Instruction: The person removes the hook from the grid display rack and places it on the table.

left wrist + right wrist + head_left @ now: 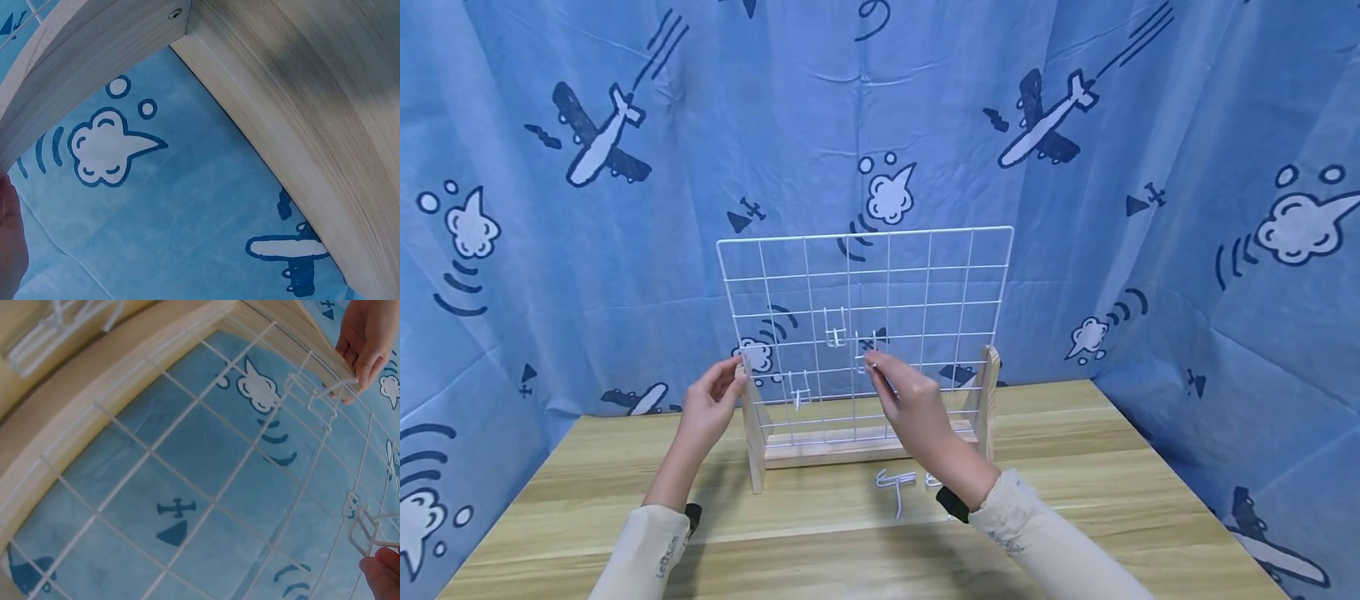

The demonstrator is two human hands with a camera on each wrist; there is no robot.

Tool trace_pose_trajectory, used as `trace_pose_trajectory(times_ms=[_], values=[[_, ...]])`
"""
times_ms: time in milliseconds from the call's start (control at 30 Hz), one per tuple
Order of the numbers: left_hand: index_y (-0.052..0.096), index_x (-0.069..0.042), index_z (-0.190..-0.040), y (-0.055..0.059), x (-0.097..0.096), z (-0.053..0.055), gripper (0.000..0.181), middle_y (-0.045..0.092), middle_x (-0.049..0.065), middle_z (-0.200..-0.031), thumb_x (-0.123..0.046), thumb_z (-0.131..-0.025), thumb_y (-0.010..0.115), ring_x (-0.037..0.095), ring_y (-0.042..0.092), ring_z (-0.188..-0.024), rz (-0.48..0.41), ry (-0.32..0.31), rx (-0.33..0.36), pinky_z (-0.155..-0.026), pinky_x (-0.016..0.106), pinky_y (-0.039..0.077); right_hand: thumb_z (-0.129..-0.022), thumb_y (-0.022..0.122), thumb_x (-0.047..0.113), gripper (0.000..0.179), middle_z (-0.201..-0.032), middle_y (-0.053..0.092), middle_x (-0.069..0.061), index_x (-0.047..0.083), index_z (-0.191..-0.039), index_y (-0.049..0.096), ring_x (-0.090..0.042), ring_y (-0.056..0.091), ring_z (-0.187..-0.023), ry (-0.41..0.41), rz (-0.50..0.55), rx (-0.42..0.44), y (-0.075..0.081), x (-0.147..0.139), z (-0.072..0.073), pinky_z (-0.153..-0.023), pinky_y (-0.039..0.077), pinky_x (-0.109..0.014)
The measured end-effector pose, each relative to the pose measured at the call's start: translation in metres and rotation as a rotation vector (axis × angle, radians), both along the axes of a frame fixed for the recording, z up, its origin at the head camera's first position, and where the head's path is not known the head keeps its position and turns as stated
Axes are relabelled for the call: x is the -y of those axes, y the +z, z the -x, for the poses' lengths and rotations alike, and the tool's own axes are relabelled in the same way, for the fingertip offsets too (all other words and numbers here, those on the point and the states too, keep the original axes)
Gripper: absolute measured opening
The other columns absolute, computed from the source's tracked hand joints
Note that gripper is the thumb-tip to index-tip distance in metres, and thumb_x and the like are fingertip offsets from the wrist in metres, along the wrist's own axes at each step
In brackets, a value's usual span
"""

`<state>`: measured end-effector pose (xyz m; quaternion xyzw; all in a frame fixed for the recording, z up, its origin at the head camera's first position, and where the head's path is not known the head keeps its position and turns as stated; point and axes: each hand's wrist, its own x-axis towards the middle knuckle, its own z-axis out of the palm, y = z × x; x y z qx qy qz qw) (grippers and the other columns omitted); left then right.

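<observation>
A white wire grid panel (910, 300) stands upright in a wooden stand (835, 452). My left hand (711, 398) holds the top of the stand's left upright (752, 433) between thumb and fingers; only part of this hand (11, 244) enters the left wrist view. With thumb and fingertips my right hand (913, 404) pinches a white wire hook (364, 531) against the grid, right of its middle; the fingers partly cover it in the head view. Two similar hooks hang on the grid, one higher (835, 329) and one lower left (799, 390).
On the wooden table (775, 550), in front of the stand, lies a loose white wire hook (897, 483). Another hook (932, 481) shows partly behind my right wrist. A blue curtain (775, 108) with airplane prints surrounds the table's back and sides.
</observation>
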<state>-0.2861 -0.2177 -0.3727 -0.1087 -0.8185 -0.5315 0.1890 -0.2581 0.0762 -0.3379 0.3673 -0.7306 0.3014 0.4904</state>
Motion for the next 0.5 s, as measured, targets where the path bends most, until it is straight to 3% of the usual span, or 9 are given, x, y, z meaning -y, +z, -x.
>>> trace_pose_trajectory(times_ms=[500], values=[[0.050,0.001,-0.135,0.000,-0.001,-0.001,0.040,0.057,0.022,-0.129,-0.018,-0.100,0.054,0.032,0.055,-0.117,-0.010,-0.002,-0.005,-0.085,0.004,0.043,-0.078,0.073,-0.009,0.024,-0.099,0.071,-0.016,-0.004,-0.101,0.069,-0.028,0.069,-0.095,0.039,-0.088,0.015,-0.025,0.001,-0.006,-0.082,0.056,-0.029]])
